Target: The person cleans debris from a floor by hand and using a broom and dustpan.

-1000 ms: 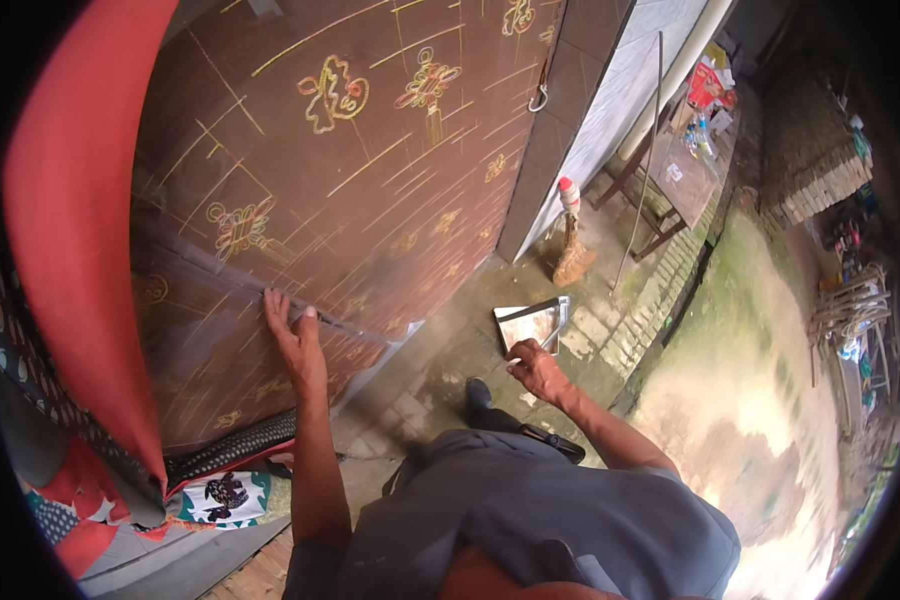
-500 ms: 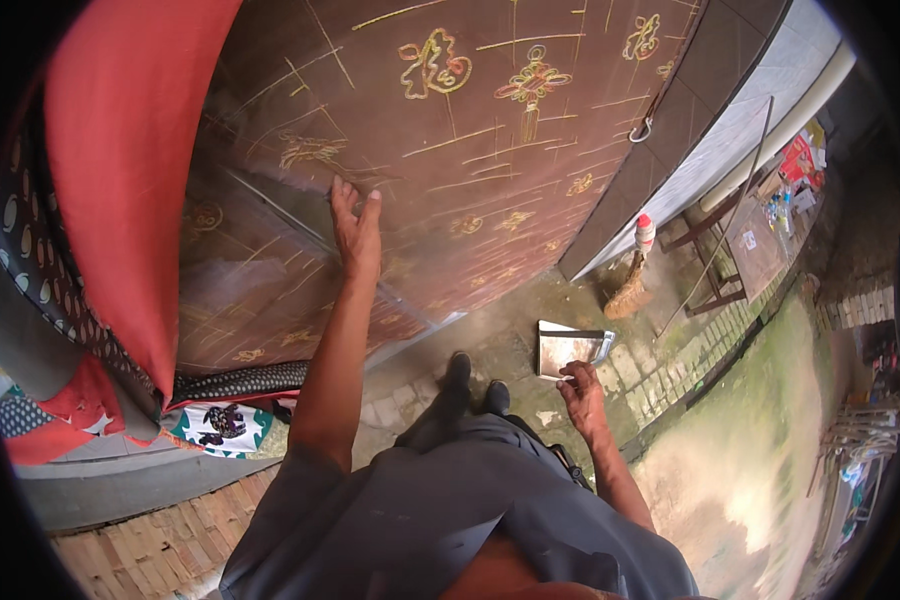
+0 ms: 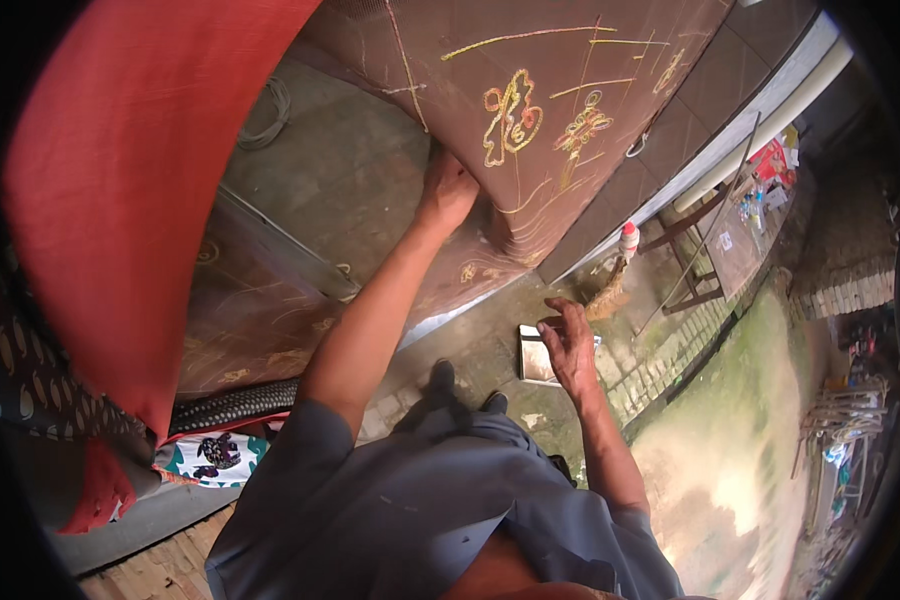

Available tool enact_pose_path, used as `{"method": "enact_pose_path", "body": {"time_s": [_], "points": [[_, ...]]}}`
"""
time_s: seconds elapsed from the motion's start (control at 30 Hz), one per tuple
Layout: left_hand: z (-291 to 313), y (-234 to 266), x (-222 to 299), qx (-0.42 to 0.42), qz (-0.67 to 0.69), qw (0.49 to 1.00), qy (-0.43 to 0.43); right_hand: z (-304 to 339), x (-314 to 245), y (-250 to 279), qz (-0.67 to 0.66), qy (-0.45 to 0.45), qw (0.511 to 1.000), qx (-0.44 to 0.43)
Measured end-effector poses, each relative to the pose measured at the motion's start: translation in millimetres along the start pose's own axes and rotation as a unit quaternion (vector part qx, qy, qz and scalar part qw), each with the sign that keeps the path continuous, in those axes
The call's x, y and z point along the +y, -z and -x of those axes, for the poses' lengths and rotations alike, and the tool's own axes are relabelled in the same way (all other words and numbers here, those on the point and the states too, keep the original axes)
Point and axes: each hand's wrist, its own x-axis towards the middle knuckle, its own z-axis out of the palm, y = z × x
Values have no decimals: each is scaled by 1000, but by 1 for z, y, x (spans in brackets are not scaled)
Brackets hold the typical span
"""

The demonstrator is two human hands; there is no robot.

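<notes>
A brown door curtain (image 3: 555, 60) with gold stitched patterns hangs before me, its edge drawn to the right. My left hand (image 3: 450, 188) is closed on that edge, and the cloth bunches beside it. Lower down, my right hand (image 3: 568, 345) is in the air with its fingers apart and nothing in them. Beneath it on the ground stands a metal dustpan (image 3: 536, 362), partly hidden by the hand. Close by, a straw-coloured broom (image 3: 608, 297) with a red and white top leans at the wall's foot.
Past the drawn curtain a grey floor (image 3: 340, 140) shows, with a coiled cable (image 3: 267, 112). Red cloth (image 3: 140, 190) hangs at left. A metal hook (image 3: 638, 146) sits on the tiled wall. At right stand a wooden table (image 3: 745, 245) with clutter and a stack of sticks (image 3: 850, 415).
My left hand has closed on the curtain edge and pulled it to the right, uncovering the floor inside. My right hand has risen a little, and my view has shifted.
</notes>
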Motion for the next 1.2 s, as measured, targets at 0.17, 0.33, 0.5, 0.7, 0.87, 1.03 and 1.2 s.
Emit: {"method": "enact_pose_path", "body": {"time_s": [0.17, 0.33, 0.5, 0.7, 0.87, 1.03, 1.2], "points": [[19, -39, 14, 60, -215, 956, -191, -45, -28, 7, -8, 68, 996, 63], [43, -30, 0, 44, -230, 931, -279, -63, -31, 29, 24, 92, 993, 66], [49, -58, -29, 45, -736, 602, -307, -69, -24, 34, 81, 111, 989, 51], [82, -75, -50, -70, -458, 868, -178, -81, -30, 22, 78, 110, 991, 17], [122, -84, -26, -213, -392, 894, -33, -105, -17, 17, 80, 97, 992, 7], [126, -82, -31, -273, -359, 891, 46, -144, 2, 3, 76, 106, 990, 54], [111, -101, -34, -280, -275, 919, 36, -184, 21, 20, -43, 60, 980, 184]]}}
